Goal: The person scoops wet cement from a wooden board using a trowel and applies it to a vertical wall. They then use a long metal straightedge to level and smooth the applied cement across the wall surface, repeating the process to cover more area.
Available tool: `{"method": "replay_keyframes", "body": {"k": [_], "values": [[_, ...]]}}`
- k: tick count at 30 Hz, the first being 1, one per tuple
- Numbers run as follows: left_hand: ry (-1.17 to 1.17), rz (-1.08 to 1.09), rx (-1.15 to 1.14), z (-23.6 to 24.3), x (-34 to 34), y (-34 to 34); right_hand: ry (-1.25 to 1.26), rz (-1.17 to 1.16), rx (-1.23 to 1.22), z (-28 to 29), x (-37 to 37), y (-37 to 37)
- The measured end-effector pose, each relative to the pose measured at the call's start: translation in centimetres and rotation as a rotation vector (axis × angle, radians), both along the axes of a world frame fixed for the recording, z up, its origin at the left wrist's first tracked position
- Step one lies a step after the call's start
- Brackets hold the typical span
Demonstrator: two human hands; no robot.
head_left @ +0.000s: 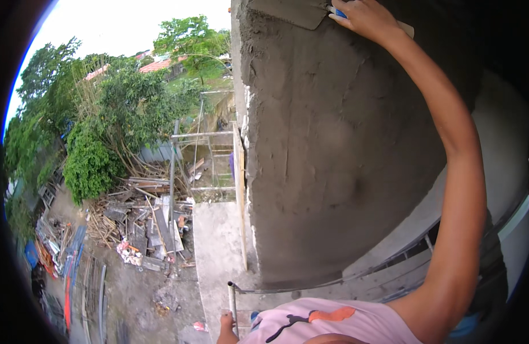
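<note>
At the top of the view, my right hand [364, 22] is raised and closed around the blue handle of a plastering trowel [296, 12]. Its flat, mortar-coated blade lies against the upper wall. A pale piece shows behind my wrist; I cannot make out what it is. Grey-brown wet plaster [327, 160] covers the wall, with streaks and ridges toward its left edge. Low down, my left hand [227, 322] is closed at an upright metal pole [232, 301]. Most of its fingers are hidden.
A wooden board [240, 195] stands along the wall's left edge. A dark rail [310, 290] runs along the wall's foot. Far below on the left lie scrap timber [161, 223] and long pipes [72, 281]. A metal frame [204, 136] rises past a concrete ledge [218, 241].
</note>
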State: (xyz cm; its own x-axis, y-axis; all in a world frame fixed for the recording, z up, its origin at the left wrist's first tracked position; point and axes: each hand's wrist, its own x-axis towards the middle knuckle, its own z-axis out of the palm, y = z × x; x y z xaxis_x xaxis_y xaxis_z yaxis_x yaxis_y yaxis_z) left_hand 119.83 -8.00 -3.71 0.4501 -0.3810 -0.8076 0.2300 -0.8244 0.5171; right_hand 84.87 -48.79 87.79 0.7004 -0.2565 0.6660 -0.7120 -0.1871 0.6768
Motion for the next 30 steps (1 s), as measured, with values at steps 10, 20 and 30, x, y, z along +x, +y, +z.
{"method": "replay_keyframes", "body": {"k": [10,20,30], "values": [[0.033,0.026,0.018,0.1,-0.3,1.8,-0.083,0.070,-0.005,1.1,0.0,-0.9],[0.025,-0.028,-0.012,1.0,-0.8,1.1,0.052,0.038,0.023,-5.5,-4.0,-3.5],[-0.003,-0.050,0.036,1.3,-0.2,0.7,-0.169,0.099,-0.079,-3.8,-0.3,-3.1]]}}
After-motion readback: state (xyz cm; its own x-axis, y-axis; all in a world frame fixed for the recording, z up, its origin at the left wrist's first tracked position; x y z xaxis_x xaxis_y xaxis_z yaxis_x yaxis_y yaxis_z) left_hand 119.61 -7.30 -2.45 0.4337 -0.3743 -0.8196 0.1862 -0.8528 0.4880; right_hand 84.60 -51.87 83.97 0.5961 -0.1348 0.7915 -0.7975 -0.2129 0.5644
